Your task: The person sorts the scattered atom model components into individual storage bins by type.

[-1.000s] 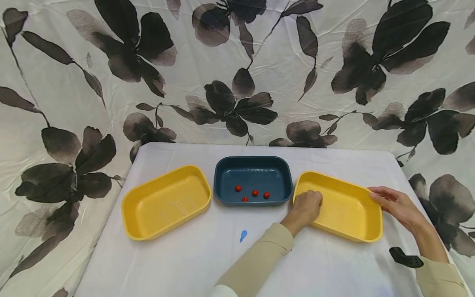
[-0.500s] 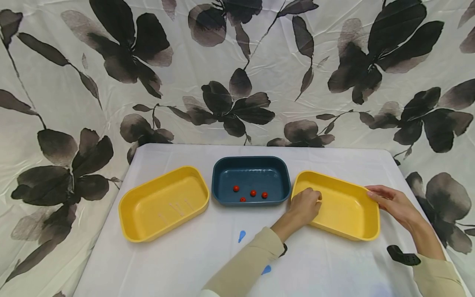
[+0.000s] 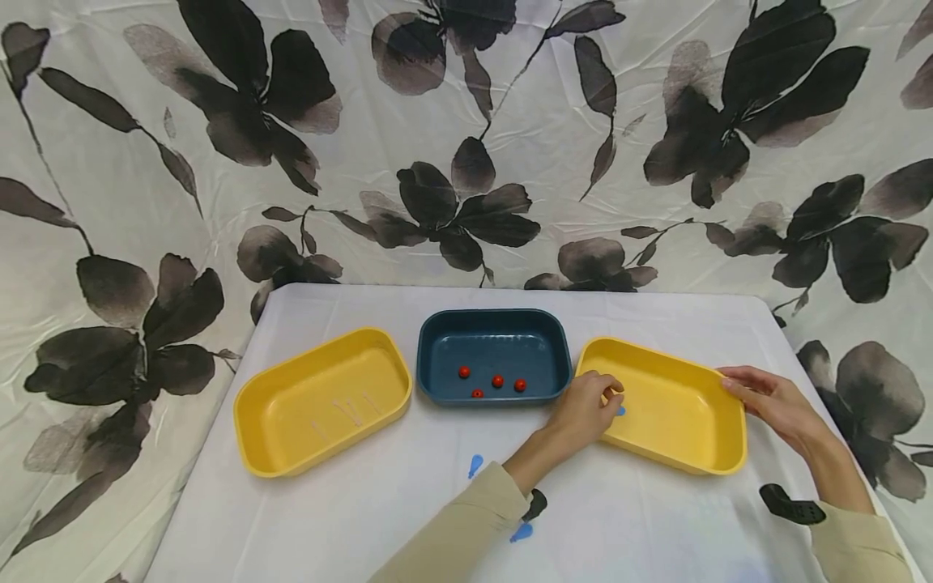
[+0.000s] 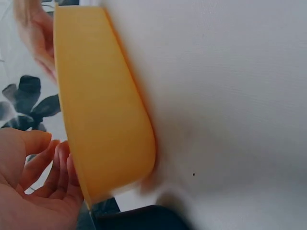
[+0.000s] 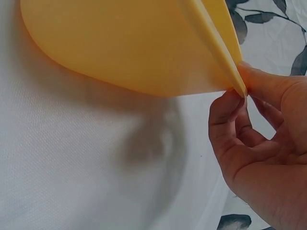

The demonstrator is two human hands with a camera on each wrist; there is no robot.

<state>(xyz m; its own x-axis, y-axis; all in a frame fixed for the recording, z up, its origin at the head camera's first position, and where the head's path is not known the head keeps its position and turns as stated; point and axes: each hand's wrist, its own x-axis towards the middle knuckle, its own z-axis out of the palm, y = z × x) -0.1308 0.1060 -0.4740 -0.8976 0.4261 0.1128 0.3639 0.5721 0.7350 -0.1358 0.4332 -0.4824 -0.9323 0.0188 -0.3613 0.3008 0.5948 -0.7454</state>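
My left hand [image 3: 589, 405] hovers over the left end of the right-hand yellow tray [image 3: 681, 385], its fingers loosely curled. No object shows between these fingers in the left wrist view. Beside the fingertips is a small blue drop-shaped piece [image 3: 620, 411], partly covered by the hand in the head view. At the tray's far right end, my right hand [image 5: 261, 139] pinches the rim between thumb and fingers. Two more blue drop-shaped pieces, resembling uninflated balloons, lie on the white cloth: one piece [image 3: 475, 465] below the blue tray, the other piece [image 3: 521, 532] by the left wrist strap.
A dark blue tray [image 3: 496, 320] at the back centre has several small red balls [image 3: 498, 380] in it. On the left stands another yellow tray [image 3: 291, 380] holding several thin pale sticks [image 3: 348, 411]. A floral cloth [image 3: 437, 121] hangs behind the table.
My left hand has drawn back slightly to the left and its fingers have loosened. A blue piece now shows by its fingertips. My right hand keeps its hold on the rim.
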